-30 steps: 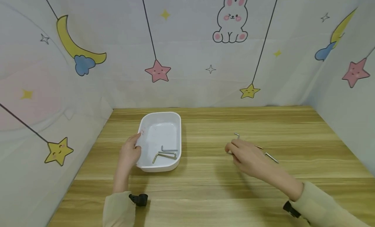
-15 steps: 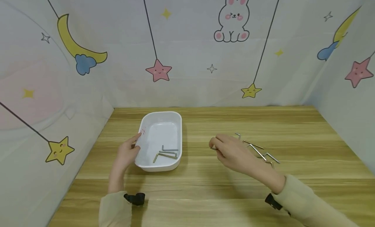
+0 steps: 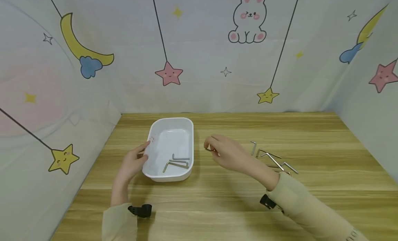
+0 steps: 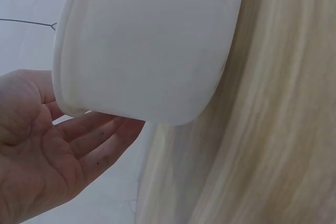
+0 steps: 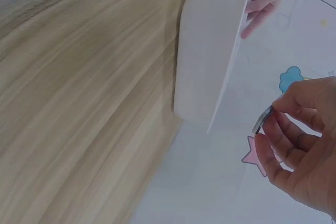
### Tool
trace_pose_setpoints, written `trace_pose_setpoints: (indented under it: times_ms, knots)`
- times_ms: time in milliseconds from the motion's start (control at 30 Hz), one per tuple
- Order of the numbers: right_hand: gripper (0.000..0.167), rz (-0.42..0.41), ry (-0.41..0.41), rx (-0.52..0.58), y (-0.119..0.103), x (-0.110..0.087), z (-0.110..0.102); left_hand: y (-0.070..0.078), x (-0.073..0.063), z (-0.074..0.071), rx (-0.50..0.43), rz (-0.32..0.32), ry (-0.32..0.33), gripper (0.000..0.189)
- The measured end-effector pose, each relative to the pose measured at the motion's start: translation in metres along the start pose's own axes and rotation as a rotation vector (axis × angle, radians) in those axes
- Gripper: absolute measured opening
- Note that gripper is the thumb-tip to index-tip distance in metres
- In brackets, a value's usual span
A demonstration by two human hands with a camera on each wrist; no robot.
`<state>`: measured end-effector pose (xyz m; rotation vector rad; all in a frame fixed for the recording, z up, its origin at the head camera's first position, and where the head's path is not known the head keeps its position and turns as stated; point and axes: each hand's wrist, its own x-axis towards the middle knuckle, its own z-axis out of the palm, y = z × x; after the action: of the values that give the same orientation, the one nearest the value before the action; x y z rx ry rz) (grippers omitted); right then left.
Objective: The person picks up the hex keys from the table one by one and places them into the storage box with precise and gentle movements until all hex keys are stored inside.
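In the head view my right hand (image 3: 228, 153) is raised over the table, right of the white plastic bin (image 3: 190, 141). Its thumb and fingertips pinch a silver hex key (image 5: 262, 120), whose short grey end shows in the right wrist view; the rest is hidden. My left hand (image 3: 130, 163) is at the bin's left side, its extended fingers touching the rim and outer wall. From the left wrist, those fingers lie partly behind the bin wall (image 4: 147, 51). Inside the bin, a silver hex key (image 3: 181, 158) and a brass-coloured one (image 3: 177, 165) lie near the front, along with another.
On the wood-grain table (image 3: 224, 199), several loose L-shaped hex keys lie at the right, among them a brass-coloured one (image 3: 271, 153) and a silver one (image 3: 290, 167). A printed cloth (image 3: 199, 92) walls in the back and sides.
My right hand has lifted a hex key from the pile and moved left with it toward the bin, uncovering the other keys. The left hand stays at the bin's rim, its wrist slightly farther left.
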<state>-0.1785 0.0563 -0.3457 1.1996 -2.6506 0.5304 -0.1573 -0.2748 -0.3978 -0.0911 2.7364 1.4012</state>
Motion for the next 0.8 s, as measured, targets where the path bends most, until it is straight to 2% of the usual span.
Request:
trace_pose_setpoints:
  times_ms: [267, 400, 567, 800]
  knots:
    - [0.022, -0.042, -0.024, 0.051, -0.009, 0.022, 0.007, 0.000, -0.003, -0.004, -0.029, -0.019, -0.031, 0.052]
    - [0.023, -0.035, -0.028, 0.089, -0.014, 0.031, 0.010, 0.000, -0.003, -0.004, -0.023, -0.021, -0.035, 0.051]
    - [0.024, -0.068, -0.043, 0.125, -0.023, 0.043, 0.014, -0.001, -0.005, -0.006, -0.011, -0.022, -0.042, 0.051]
    - [0.024, -0.076, -0.078, 0.161, -0.037, 0.060, 0.023, -0.004, -0.007, -0.010, -0.034, 0.013, -0.059, 0.052]
